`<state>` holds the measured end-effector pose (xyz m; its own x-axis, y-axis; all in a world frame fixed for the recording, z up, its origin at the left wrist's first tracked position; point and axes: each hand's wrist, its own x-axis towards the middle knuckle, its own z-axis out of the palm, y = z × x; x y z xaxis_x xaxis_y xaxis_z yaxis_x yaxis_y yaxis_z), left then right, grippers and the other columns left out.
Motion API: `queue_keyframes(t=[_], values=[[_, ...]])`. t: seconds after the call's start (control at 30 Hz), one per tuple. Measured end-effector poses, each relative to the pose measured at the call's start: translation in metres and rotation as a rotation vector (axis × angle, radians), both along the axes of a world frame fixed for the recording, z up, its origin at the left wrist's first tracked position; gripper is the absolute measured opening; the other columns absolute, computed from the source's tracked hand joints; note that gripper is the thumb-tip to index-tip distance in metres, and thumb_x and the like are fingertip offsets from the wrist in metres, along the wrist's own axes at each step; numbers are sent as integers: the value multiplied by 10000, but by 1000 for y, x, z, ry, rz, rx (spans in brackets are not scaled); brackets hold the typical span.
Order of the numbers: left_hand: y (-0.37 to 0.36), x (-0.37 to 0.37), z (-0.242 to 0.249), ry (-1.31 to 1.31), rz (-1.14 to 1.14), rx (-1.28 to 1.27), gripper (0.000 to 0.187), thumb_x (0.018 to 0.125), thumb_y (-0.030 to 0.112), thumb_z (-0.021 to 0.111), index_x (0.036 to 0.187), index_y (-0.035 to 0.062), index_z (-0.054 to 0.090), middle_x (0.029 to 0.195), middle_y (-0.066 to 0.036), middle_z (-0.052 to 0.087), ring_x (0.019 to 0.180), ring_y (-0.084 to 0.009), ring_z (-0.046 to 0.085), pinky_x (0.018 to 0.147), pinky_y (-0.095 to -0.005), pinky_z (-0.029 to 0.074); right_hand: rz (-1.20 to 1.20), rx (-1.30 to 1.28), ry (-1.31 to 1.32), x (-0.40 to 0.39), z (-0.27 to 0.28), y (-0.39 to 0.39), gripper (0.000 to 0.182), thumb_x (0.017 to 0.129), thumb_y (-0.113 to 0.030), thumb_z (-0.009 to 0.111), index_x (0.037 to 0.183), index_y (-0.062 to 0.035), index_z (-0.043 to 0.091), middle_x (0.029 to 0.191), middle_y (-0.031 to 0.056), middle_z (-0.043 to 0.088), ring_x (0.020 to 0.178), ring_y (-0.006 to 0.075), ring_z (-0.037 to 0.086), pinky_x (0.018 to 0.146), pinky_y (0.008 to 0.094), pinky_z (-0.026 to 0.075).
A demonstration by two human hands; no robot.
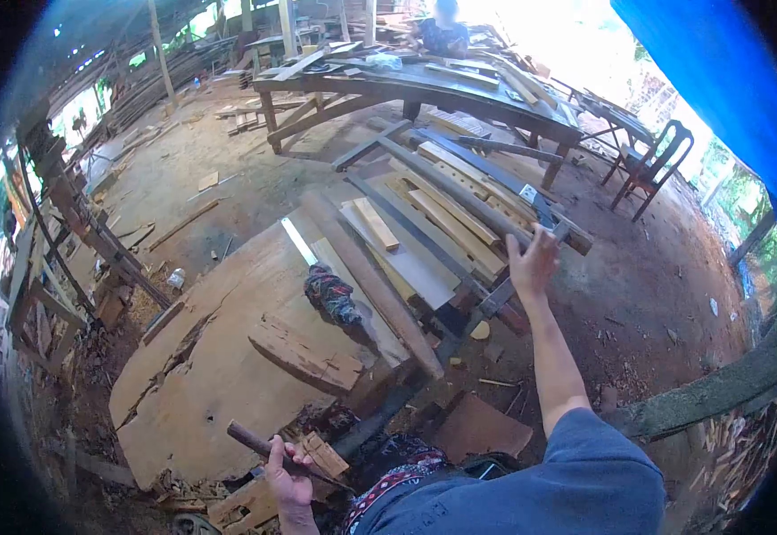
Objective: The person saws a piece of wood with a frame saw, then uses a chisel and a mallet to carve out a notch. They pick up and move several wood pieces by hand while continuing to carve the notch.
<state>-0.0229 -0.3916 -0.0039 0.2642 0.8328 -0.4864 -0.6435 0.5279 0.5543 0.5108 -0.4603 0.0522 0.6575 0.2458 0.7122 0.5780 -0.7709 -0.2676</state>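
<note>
My left hand, low in the view, is closed around a wooden-handled tool like a chisel. Its dark round handle sticks out to the upper left, and a thin shaft runs down toward my lap. Beside those fingers is a small notched wood block. My right hand reaches forward with fingers apart, at the near right end of a wooden frame laid with planks. Just beyond its fingertips lies a dark grey metal piece next to a white label.
A broad cracked wood slab fills the left foreground, with a bundled patterned cloth and a rough offcut on it. Behind stands a long table bearing boards; a person is beyond it. A chair stands right.
</note>
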Motion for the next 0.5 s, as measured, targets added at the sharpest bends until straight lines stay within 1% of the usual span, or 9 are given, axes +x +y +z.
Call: queue_keyframes(t=[0.03, 0.07, 0.17, 0.2, 0.27, 0.3, 0.4, 0.43, 0.5], values=[[0, 1, 2, 9, 0, -15, 163, 966, 259, 605, 880, 121, 596, 733, 0, 580, 611, -109, 514, 544, -285, 453, 7, -104, 80, -8, 15, 10, 510, 844, -412, 680, 1211, -94, 523, 1169, 177, 544, 1117, 377, 526, 885, 535, 442], [0, 1, 3, 16, 1, -29, 156, 968, 255, 602, 889, 122, 594, 732, 0, 573, 618, -108, 514, 545, -289, 456, 8, -106, 80, -4, 17, 20, 510, 844, -412, 680, 1211, -94, 523, 1169, 177, 544, 1117, 377, 526, 885, 535, 442], [0, 0, -3, -10, -8, -4, 128, 967, 246, 603, 910, 133, 586, 730, 8, 557, 625, -106, 515, 548, -295, 460, 118, -409, 144, 10, 14, 53, 442, 831, -380, 689, 1147, -87, 589, 1169, 156, 570, 1141, 358, 528, 932, 543, 413], [-2, 0, -1, -19, 9, -4, 128, 967, 246, 603, 910, 133, 586, 730, 8, 557, 625, -106, 515, 548, -295, 460, 133, -410, 132, 16, 7, 60, 442, 831, -380, 689, 1147, -87, 589, 1169, 156, 570, 1141, 358, 528, 932, 543, 413], [-3, 4, 7, 9, -13, -13, 97, 963, 235, 607, 940, 147, 573, 726, 15, 549, 622, -104, 512, 550, -292, 461, 208, -555, 54, 36, -13, 71, 404, 829, -361, 688, 1125, -100, 604, 1137, 154, 597, 1128, 357, 535, 937, 511, 414], [-3, 4, 6, -3, 12, -16, 97, 963, 235, 607, 940, 147, 573, 726, 15, 549, 622, -104, 512, 550, -292, 461, 216, -576, 20, 37, -13, 76, 344, 848, -334, 645, 1092, -92, 616, 1087, 140, 624, 1074, 343, 565, 912, 487, 429], [-5, 3, 3, 20, 7, -11, 88, 956, 227, 616, 956, 154, 566, 725, 19, 548, 616, -105, 508, 550, -294, 459, 308, -718, -51, 49, -16, 88, 273, 879, -294, 580, 1036, -74, 620, 1048, 129, 635, 1015, 315, 599, 897, 483, 434], [-5, 3, 3, 4, 7, -6, 85, 952, 209, 624, 944, 146, 568, 724, 14, 547, 623, -109, 518, 556, -297, 464, 359, -687, -224, 49, -16, 86, 229, 899, -257, 526, 982, -61, 612, 1023, 126, 639, 976, 288, 616, 864, 456, 451], [-4, 5, 4, -24, 18, -2, 84, 948, 191, 632, 931, 138, 569, 724, 10, 546, 630, -113, 528, 561, -301, 470, 378, -633, -245, 43, -12, 90, 224, 885, -271, 570, 972, -68, 607, 1013, 128, 638, 994, 301, 611, 860, 469, 453]])
